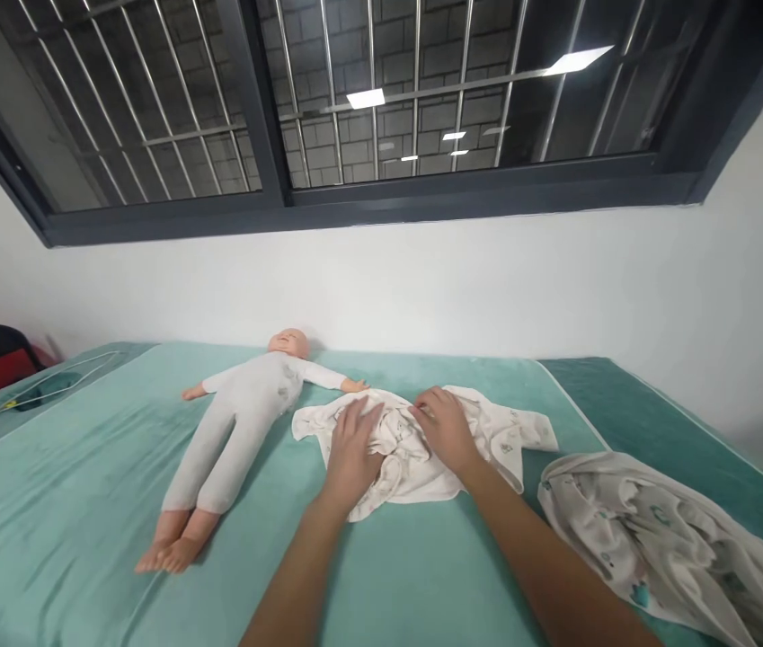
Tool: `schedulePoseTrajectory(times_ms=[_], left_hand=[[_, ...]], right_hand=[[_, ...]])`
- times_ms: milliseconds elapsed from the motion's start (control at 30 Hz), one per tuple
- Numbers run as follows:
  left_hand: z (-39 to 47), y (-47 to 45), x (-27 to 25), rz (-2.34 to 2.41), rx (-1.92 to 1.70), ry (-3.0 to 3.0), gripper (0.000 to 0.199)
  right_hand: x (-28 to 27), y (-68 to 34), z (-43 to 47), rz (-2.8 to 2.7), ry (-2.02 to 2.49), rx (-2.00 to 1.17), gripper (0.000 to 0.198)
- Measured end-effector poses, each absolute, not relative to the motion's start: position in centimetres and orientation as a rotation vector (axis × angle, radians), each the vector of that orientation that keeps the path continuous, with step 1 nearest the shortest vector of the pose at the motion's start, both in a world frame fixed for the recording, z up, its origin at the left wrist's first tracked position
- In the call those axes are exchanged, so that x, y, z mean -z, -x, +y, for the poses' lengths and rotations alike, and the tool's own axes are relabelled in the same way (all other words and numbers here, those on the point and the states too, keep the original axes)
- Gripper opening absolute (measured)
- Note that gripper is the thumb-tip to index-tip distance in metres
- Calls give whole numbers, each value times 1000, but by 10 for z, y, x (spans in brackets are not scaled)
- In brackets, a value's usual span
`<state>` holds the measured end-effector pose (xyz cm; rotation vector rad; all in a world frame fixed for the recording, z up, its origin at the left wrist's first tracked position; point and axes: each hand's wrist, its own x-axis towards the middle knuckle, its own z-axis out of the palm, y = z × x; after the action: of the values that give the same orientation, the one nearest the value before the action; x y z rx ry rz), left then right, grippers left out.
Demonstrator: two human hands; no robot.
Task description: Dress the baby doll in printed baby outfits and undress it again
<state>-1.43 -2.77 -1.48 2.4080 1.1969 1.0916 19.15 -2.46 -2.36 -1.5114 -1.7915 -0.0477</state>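
A white, printed cloth garment [421, 483] lies crumpled on a teal fabric-covered surface [394, 575], beside a white-clad plastic baby doll [256, 395], its long axis running left to right and its sleeve-like ends pointing outward; the neck end cannot be told. The left hand [350, 454] rests on it, fingers slightly spread; the right hand's [448, 429] fingertips draw together, a pinch uncertain. The step appears to be arranging folds; the next move calls for a secure fabric hold.

No legible lettering, labels or numbers; small prints [506, 447] on the white garment [414, 476], patterned cloth [668, 544], too blurred to read
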Motion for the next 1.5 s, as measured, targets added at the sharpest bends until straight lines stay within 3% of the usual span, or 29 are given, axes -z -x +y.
schedulePoseTrajectory(times_ms=[100, 233, 433, 600, 667, 800, 1000, 1133, 1267, 1500], left_hand=[[-28, 12, 25, 1359, -1219, -2547, 91], [-36, 12, 26, 1414, -1227, -2599, 89], [-40, 12, 23, 1436, -1265, -2641, 40], [-48, 19, 20, 1533, -1392, -2599, 21], [-50, 23, 22, 1613, -1454, -2567, 23], [-51, 30, 27, 1787, -1593, -2410, 23], [-54, 30, 25, 1946, -1596, -2213, 25], [-57, 27, 19, 2087, -1348, -2050, 38], [-56, 27, 18, 2067, -1266, -1885, 40], [-53, 29, 14, 1621, -1637, -1468, 24]], right_hand=[[8, -176, -43, -1912, 1178, -21, 18], [-10, -153, -66, -1986, 1024, -3, 11], [-23, -136, -85, -2087, 872, -58, 14], [-24, -140, -88, -2071, 928, -128, 14], [-24, -149, -84, -2030, 1055, -142, 16], [-21, -171, -73, -2074, 1306, -117, 40], [-10, -184, -67, -1850, 1527, 204, 5], [-7, -180, -68, -1530, 1496, 273, 9], [-3, -173, -66, -1549, 1344, 39, 14], [-9, -141, -83, -1700, 1140, -900, 33]])
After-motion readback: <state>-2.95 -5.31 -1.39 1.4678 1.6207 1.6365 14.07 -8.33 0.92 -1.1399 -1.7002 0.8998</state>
